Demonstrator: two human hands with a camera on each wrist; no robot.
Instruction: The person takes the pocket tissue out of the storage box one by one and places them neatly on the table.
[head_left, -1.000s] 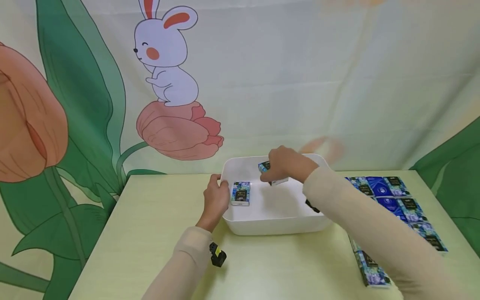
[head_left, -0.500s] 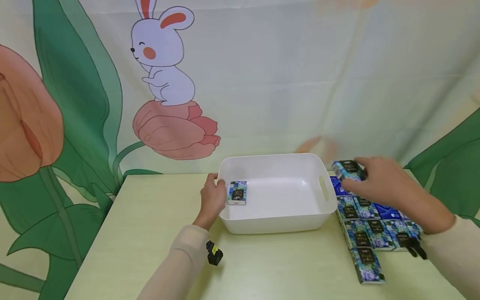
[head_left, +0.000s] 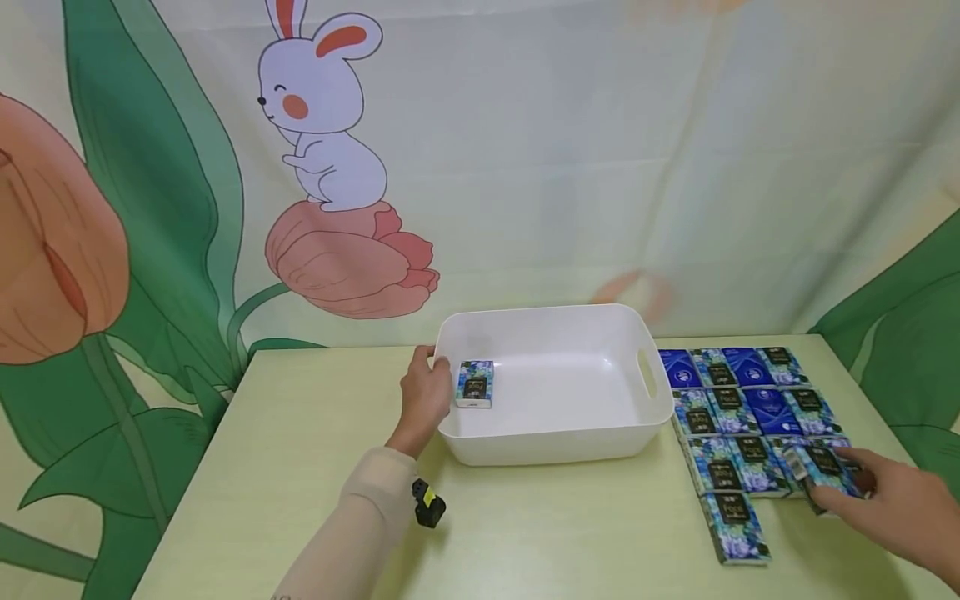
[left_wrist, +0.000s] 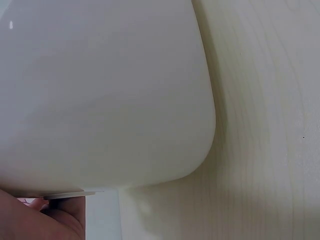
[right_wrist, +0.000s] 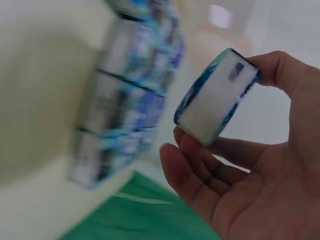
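Note:
A white plastic bin (head_left: 555,450) stands on the table, and my left hand (head_left: 426,396) grips its left end at the handle. In the left wrist view the bin's wall (left_wrist: 110,100) fills most of the frame, with part of the hand (left_wrist: 45,220) at the lower left. One blue floral tissue pack (head_left: 475,384) lies inside the bin at the left. My right hand (head_left: 896,500) pinches another tissue pack (head_left: 821,467) between thumb and fingers, over the front right corner of the laid-out packs. The right wrist view shows the held pack's pale side (right_wrist: 215,95).
Right of the bin, several tissue packs (head_left: 731,408) lie in close rows, some plain blue, most floral. A single pack (head_left: 735,529) extends the left column toward the front. A printed cloth (head_left: 525,167) with a rabbit and tulips hangs behind the table (head_left: 315,433).
My right hand has carried its tissue pack out of the bin, to the right over the rows, then forward to their front right corner. My left hand stays on the bin.

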